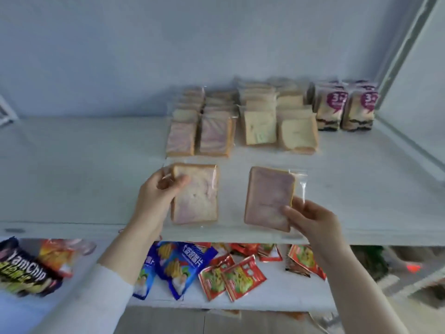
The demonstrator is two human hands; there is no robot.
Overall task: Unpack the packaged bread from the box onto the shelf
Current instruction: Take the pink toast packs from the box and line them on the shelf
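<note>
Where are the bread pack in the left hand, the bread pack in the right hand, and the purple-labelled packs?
Left-hand bread pack (197, 201), head view, slice face.
Right-hand bread pack (267, 191), head view, slice face.
Purple-labelled packs (358, 109), head view, front of right pack.

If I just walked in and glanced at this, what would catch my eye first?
Two hands, each gripping a clear-wrapped pinkish bread pack: the left hand holds one, the right hand another, over the white shelf. Behind stand rows of bread packs; below lie bright snack bags.
</note>
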